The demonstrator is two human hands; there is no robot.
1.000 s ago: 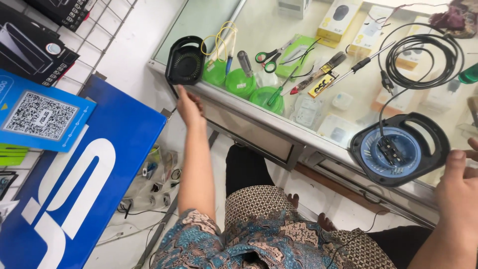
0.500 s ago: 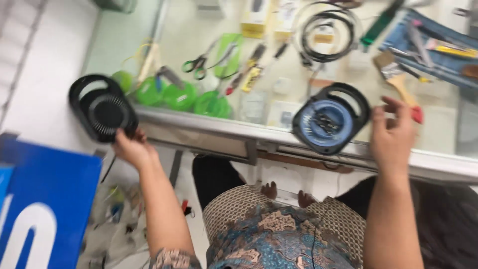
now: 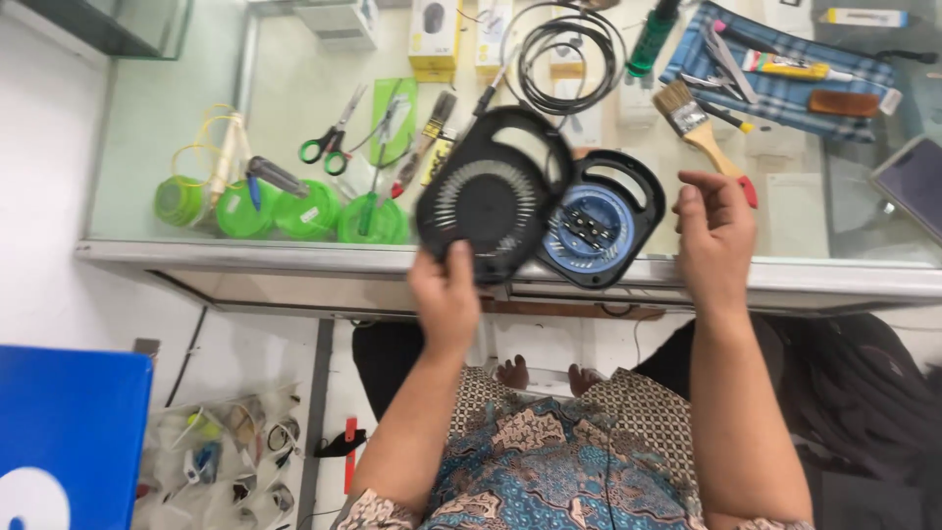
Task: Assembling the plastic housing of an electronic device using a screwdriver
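Observation:
My left hand (image 3: 447, 294) grips the lower edge of a round black plastic cover (image 3: 491, 191) with a ribbed inner face and a handle loop, holding it up over the near edge of the glass counter (image 3: 294, 257). Beside it on the right lies the matching black reel housing with a blue inner disc (image 3: 599, 221); the cover partly overlaps its left side. My right hand (image 3: 714, 240) hovers just right of that housing, fingers bent and apart, holding nothing.
On the counter lie green tape rolls (image 3: 294, 211), green-handled scissors (image 3: 332, 137), screwdrivers, a coiled black cable (image 3: 569, 54), a paintbrush (image 3: 699, 128), a green bottle, small boxes and a blue checked cloth with tools (image 3: 785, 69). A blue board (image 3: 69, 432) stands at lower left.
My left hand has carried the black cover from the counter's left end rightward to the blue reel housing. My right hand has let go of the housing and sits beside it.

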